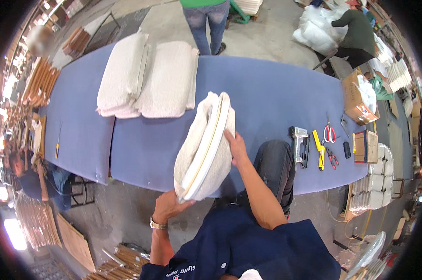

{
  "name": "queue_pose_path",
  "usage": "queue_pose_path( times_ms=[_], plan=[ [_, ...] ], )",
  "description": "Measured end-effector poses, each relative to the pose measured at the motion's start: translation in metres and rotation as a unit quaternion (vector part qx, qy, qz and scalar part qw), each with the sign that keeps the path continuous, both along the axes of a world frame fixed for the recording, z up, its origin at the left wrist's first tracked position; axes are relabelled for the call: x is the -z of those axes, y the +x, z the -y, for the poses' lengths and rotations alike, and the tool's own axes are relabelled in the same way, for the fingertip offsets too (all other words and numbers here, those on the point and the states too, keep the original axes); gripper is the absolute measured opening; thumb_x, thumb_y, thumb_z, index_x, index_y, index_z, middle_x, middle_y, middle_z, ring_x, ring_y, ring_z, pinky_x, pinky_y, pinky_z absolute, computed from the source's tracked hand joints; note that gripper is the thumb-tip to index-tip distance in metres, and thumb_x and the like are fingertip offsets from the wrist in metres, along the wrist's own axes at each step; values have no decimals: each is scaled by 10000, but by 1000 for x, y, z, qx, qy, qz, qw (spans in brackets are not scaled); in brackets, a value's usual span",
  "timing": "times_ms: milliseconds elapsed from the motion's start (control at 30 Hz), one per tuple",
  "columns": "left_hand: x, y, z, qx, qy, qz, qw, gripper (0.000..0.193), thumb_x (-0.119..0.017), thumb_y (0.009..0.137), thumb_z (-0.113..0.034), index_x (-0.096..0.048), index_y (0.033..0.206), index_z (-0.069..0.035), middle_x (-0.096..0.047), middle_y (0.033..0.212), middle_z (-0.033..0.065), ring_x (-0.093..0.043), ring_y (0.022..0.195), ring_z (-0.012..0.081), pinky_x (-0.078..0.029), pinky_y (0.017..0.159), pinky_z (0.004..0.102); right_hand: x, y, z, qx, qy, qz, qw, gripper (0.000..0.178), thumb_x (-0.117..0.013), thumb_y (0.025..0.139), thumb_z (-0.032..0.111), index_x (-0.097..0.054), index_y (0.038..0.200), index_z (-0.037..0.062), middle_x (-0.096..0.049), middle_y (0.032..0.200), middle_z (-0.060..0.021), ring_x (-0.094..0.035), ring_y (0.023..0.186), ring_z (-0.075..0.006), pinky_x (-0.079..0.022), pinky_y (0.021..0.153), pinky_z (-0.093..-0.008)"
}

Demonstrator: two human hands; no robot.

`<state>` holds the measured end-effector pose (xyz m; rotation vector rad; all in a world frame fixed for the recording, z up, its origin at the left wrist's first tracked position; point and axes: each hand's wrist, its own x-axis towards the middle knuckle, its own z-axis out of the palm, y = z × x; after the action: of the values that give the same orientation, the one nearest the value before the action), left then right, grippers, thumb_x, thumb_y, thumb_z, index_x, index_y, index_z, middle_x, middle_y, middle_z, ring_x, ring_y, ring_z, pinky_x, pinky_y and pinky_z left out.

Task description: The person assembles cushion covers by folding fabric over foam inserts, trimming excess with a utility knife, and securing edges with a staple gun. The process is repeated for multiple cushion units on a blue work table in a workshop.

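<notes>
Above the table's near edge, a beige fabric-covered cushion (206,149) is held tilted up on its edge. Between its fabric sides run a white layer and a thin yellowish strip. My left hand (168,206), a watch on its wrist, grips the lower corner with the thumb along the edge. My right hand (236,148) is closed on the right side, its fingertips partly hidden behind the fabric. Beyond it lie two stacks of similar beige covers, a left stack (123,77) and a right stack (170,79).
On the blue table (267,98), to the right, lie a staple gun (299,147), yellow cutter (319,149), red-handled scissors (330,134), pliers (332,158) and a cardboard box (360,98). My bent knee (274,163) rests against the table. A person (206,23) stands across it.
</notes>
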<state>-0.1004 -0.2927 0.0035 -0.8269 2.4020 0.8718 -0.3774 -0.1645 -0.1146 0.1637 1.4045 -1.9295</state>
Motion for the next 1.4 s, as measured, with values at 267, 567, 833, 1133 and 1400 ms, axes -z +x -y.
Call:
queue_pose_path(
  times_ms=[267, 567, 833, 1133, 1400],
  plan=[
    [10, -69, -12, 5, 178, -258, 950, 873, -806, 871, -440, -433, 1501, 35, -569, 1439, 253, -561, 1328, 370, -427, 1111, 419, -36, 13, -20, -112, 151, -196, 962, 701, -728, 946, 417, -512, 1433, -39, -686, 1279, -226, -690, 1143, -345, -541, 988, -437],
    [51, -105, -49, 16, 327, -310, 893, 713, -577, 1072, -376, -308, 1579, 46, -475, 1537, 198, -440, 1430, 287, -336, 1189, 385, -66, 26, -34, -78, 271, -183, 942, 1040, -850, 739, 601, -451, 1474, -17, -669, 1298, -258, -694, 1158, -368, -546, 989, -431],
    [45, -122, -44, -1, 239, -346, 908, 688, -636, 1039, -375, -406, 1539, 39, -486, 1539, 226, -449, 1437, 322, -359, 1185, 402, -70, -12, -42, -112, 302, -341, 883, 767, -755, 758, 292, -518, 1429, 6, -705, 1196, -284, -701, 1088, -432, -556, 952, -460],
    [-70, -119, 19, -48, -219, -538, 813, 1130, -930, 698, -159, -273, 1605, -4, -325, 1639, 265, -323, 1507, 441, -324, 1213, 495, -237, -98, -25, -386, 246, -718, 524, 584, -728, 813, 136, -597, 1382, 128, -733, 1171, -138, -698, 1056, -376, -557, 864, -493],
    [90, -168, -100, -132, 138, -252, 949, 817, -778, 847, -257, -410, 1556, -87, -569, 1471, 216, -584, 1307, 396, -523, 1036, 462, -100, -111, -48, -453, 389, -752, 277, 451, -696, 833, 119, -697, 1283, 143, -668, 1332, -105, -559, 1323, -318, -406, 1151, -461]
  ],
)
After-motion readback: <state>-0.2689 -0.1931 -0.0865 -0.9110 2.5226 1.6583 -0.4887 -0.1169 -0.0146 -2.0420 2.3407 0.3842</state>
